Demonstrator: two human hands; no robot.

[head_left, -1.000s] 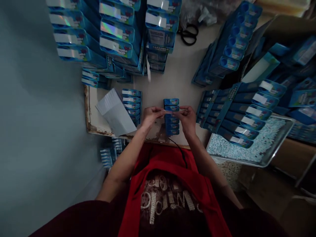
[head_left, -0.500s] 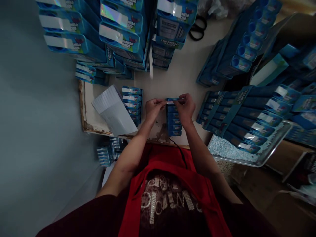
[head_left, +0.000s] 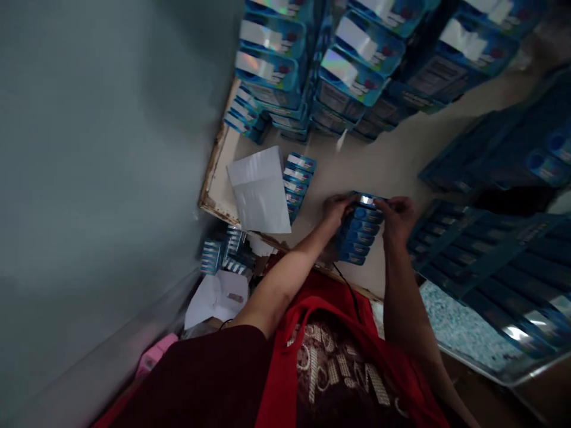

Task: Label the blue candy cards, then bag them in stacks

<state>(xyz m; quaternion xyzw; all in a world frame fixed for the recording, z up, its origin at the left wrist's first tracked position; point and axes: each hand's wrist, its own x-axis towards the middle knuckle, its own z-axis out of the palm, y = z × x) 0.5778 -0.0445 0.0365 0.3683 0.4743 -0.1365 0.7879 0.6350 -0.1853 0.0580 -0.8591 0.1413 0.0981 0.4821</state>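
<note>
You're apparently setting a shiny strip (head_left: 366,200) on the blue boxes (head_left: 359,239), left hand (head_left: 335,211) and right hand (head_left: 398,217) flanking it, whether pinching I can't tell, next likely needing even smoothing.

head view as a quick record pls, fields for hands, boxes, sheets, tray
left hand: at the left side of the near row of blue boxes, by its far end
right hand: at the right side of that end, fingertips by a shiny pale strip
tall blue stacks: top of the view
white sheets: beside a second small row of blue boxes
tray: lower right, blue-and-white bits in it
</note>
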